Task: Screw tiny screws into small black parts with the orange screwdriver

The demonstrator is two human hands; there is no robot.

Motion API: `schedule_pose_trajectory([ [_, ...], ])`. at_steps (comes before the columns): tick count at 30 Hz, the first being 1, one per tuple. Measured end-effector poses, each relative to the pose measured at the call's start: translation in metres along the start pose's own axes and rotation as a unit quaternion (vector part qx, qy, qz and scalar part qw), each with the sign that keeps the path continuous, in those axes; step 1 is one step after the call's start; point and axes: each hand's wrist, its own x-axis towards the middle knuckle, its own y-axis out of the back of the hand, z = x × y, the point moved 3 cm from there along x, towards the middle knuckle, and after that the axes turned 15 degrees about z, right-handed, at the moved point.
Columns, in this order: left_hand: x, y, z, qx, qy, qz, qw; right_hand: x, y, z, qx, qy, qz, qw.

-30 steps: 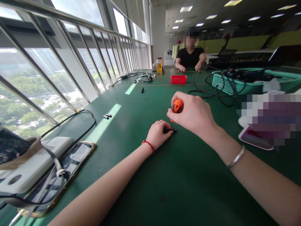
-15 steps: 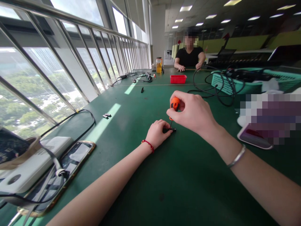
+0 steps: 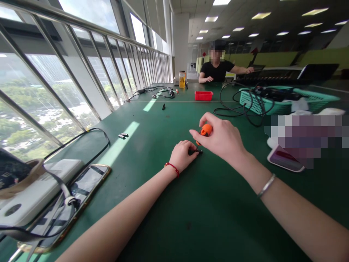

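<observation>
A screwdriver (image 3: 206, 129) with an orange handle stands upright, slightly tilted, its tip down at a small black part (image 3: 200, 151) on the green table. My right hand (image 3: 222, 134) is around the handle from the right, thumb and forefinger spread apart at its left side. My left hand (image 3: 182, 154) pinches the black part between thumb and fingers and holds it down on the table. Most of that part is hidden by my fingers, so its kind does not show.
Small black pieces (image 3: 123, 135) and another black piece (image 3: 164, 106) lie further off. Beyond are a red tray (image 3: 203, 96), a jar (image 3: 182, 80) and a teal basket (image 3: 253, 103) with cables. A phone (image 3: 89, 178) lies left. A person (image 3: 216, 69) sits opposite.
My right thumb and forefinger have spread on the screwdriver handle, which now leans more to the right. My left hand stays on the black part. The person opposite has stretched an arm sideways.
</observation>
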Motion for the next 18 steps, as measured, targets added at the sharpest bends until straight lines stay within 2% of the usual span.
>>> schedule_pose_trajectory([
  [11,0.000,-0.002,-0.002,-0.005,-0.008,0.004,1.000,-0.012,-0.006,0.007,0.050,-0.027,-0.007,0.998],
  [18,0.000,0.001,0.000,0.006,-0.004,0.000,1.000,-0.017,-0.007,0.015,0.096,-0.037,-0.094,0.990],
])
